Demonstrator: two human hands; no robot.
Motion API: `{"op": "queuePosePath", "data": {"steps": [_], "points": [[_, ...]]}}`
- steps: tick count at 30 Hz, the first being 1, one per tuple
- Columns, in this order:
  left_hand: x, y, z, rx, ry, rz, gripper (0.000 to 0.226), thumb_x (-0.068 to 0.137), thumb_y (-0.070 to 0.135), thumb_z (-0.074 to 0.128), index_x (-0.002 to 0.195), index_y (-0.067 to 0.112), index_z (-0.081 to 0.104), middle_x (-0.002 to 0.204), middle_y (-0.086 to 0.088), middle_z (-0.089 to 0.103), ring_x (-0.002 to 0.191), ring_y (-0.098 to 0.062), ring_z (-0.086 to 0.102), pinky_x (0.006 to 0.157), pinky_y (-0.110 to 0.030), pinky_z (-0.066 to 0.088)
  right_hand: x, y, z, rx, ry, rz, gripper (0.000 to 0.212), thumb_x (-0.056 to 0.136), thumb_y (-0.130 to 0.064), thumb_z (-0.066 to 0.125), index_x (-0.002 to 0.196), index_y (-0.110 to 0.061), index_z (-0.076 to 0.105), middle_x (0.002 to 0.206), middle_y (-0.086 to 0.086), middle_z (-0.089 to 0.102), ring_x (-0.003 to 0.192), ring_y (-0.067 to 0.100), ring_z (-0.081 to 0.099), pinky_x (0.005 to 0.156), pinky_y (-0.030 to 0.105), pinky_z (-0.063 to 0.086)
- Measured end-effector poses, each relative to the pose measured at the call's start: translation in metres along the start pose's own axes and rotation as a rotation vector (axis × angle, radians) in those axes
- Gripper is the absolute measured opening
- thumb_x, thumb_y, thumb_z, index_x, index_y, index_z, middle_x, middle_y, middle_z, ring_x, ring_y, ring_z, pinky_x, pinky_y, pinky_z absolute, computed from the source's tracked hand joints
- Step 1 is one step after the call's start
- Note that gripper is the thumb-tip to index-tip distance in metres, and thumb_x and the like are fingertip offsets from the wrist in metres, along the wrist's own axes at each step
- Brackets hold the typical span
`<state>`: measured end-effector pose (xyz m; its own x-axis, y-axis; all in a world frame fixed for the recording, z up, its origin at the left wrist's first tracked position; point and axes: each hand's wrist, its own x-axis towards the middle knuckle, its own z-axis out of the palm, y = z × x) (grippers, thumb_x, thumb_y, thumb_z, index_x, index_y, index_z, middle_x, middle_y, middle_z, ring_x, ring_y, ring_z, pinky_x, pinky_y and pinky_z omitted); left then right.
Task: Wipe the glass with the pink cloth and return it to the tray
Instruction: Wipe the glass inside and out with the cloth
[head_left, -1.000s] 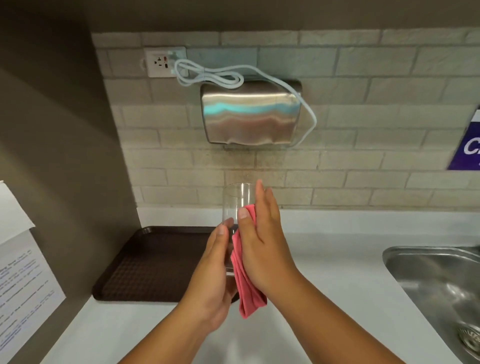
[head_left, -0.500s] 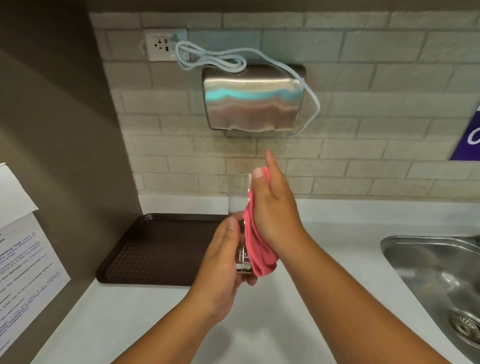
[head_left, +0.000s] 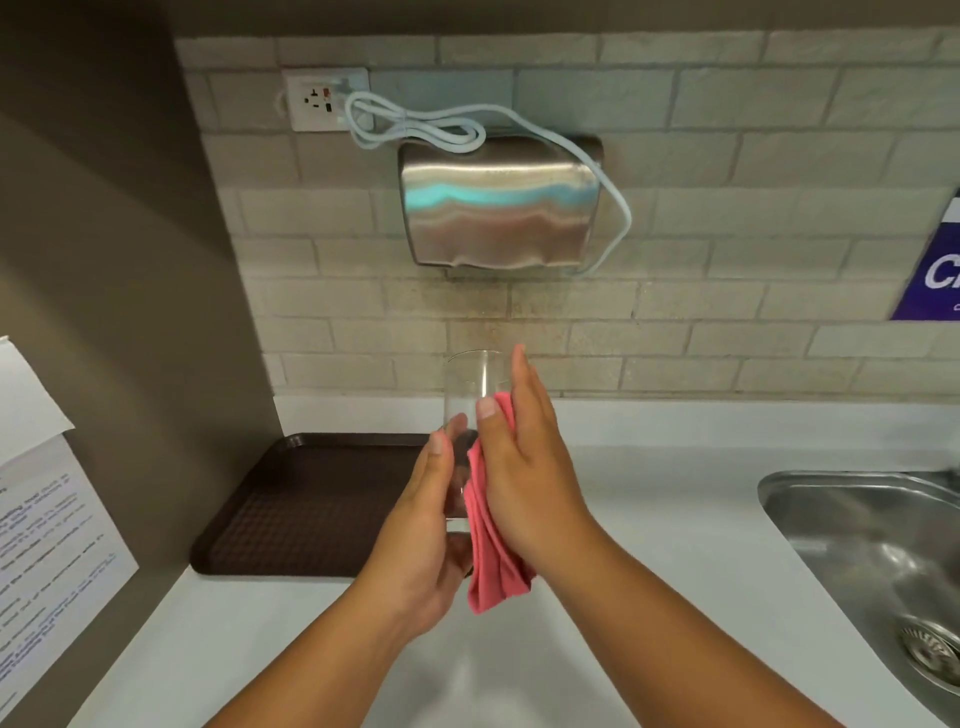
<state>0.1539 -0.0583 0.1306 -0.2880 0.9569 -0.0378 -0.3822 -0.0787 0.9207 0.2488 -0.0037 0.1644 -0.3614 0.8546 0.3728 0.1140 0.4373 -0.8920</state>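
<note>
- At centre frame, both forearms rise from the bottom edge and converge above the white countertop (head_left: 649, 499).
- Left hand (head_left: 423, 540): palm turned rightward, fingers curled around the lower part of the clear cylindrical drinking glass (head_left: 470, 395); thumb extended upward along the near wall of the glass. This hand is clamped on the glass.
- Right hand (head_left: 524, 467): fingers extended and held together, pointing toward the top of the frame, flat against the right side of the glass; thumb laid across the near side. It presses the folded pink cloth (head_left: 493, 566) against the glass.
- Pink cloth: sandwiched between the right palm and the glass wall; its loose folds hang below both hands, and a small corner shows beside the right thumb.
- Drinking glass: upright, open rim uppermost, held in the air above the countertop. Walls are transparent; the tiled wall is visible through the upper part. The base is hidden behind the left hand.
- Dark brown rectangular plastic tray (head_left: 306, 504): lies flat on the countertop at centre left, just left of the hands, with a gridded surface. The glass is not on it.
- Stainless steel sink (head_left: 852, 525): lower right of the frame.
</note>
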Motion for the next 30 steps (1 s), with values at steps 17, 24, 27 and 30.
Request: {"op": "queuePosePath", "data": {"steps": [17,24,27,30], "points": [[-0.005,-0.019,0.003,0.261,-0.104,-0.055,0.072,0.082,0.076,0.055,0.140,0.034,0.061,0.098,-0.006,0.085,0.074,-0.015,0.079,0.054,-0.030,0.057,0.034,0.013,-0.013,0.143,0.187,0.195,0.032,0.105,-0.054,0.043,0.097,-0.034,0.066,0.095,-0.009,0.071,0.087,0.004,0.067,0.071,0.024,0.045],[-0.006,-0.012,-0.001,-0.033,-0.170,-0.109,0.066,0.092,0.071,0.050,0.126,0.023,0.079,0.106,-0.020,0.077,0.082,-0.032,0.075,0.064,-0.040,0.060,0.006,0.017,-0.016,0.429,0.088,0.228,0.045,0.107,-0.057,0.034,0.146,-0.044,0.053,0.144,-0.002,0.063,0.127,0.016,0.064,0.109,0.042,0.049],[-0.002,-0.008,-0.002,-0.030,-0.067,-0.103,0.056,0.090,0.069,0.053,0.124,0.035,0.081,0.127,-0.006,0.082,0.112,-0.027,0.080,0.102,-0.052,0.058,-0.015,0.018,0.003,0.124,0.002,0.067,0.052,0.104,-0.063,0.028,0.155,-0.062,0.022,0.170,-0.018,0.022,0.150,-0.008,0.021,0.121,0.022,0.022],[-0.004,-0.003,-0.004,-0.016,-0.094,-0.115,0.060,0.088,0.073,0.054,0.139,0.045,0.070,0.140,0.004,0.076,0.130,-0.023,0.072,0.113,-0.059,0.052,-0.017,0.014,0.008,-0.035,-0.030,0.011,0.053,0.104,-0.062,0.026,0.153,-0.067,0.007,0.172,-0.025,0.001,0.140,-0.024,-0.002,0.104,0.005,0.005]]}}
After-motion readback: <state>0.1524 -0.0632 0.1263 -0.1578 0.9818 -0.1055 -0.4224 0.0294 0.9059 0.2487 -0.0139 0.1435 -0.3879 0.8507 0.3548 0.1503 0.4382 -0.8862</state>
